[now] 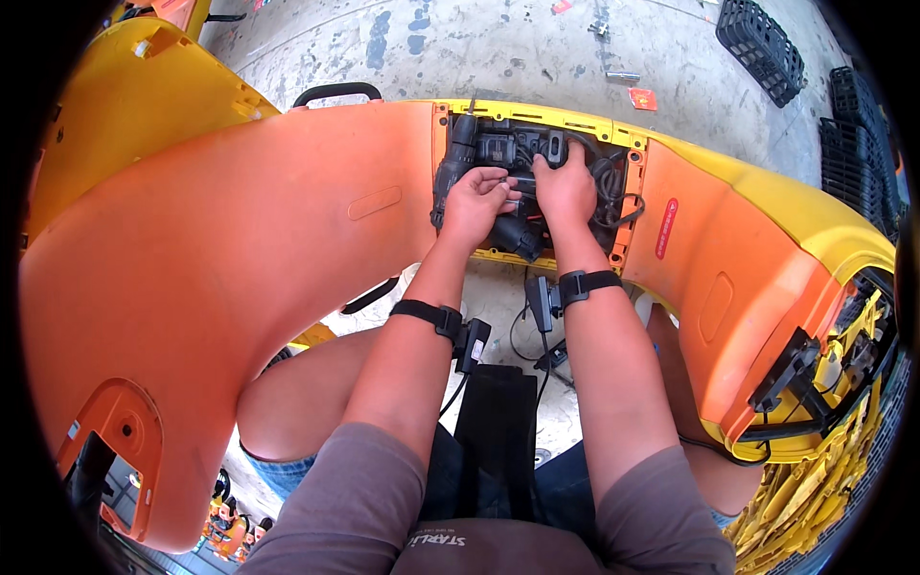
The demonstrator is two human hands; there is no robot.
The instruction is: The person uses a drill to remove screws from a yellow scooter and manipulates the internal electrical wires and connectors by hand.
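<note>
An open rectangular compartment [443, 129] with orange edges lies in the middle of an orange and yellow plastic body, filled with black parts and cables. My left hand [476, 203] is over its left half, thumb and fingertips pinched together; what they hold, if anything, is too small to name. Over the right half, my right hand [566, 192] has thumb and fingers around a black block-shaped part [556, 147]. Beside my left hand lies a black power drill [456, 165], its bit pointing away from me. A black cylindrical piece [517, 239] is below the hands.
Black cables [609, 182] coil at the compartment's right end. Large orange panels [240, 220] curve toward me on both sides. Black crates [762, 50] stand on the concrete floor at far right, yellow pieces [805, 489] are heaped at near right. Devices are strapped to both forearms.
</note>
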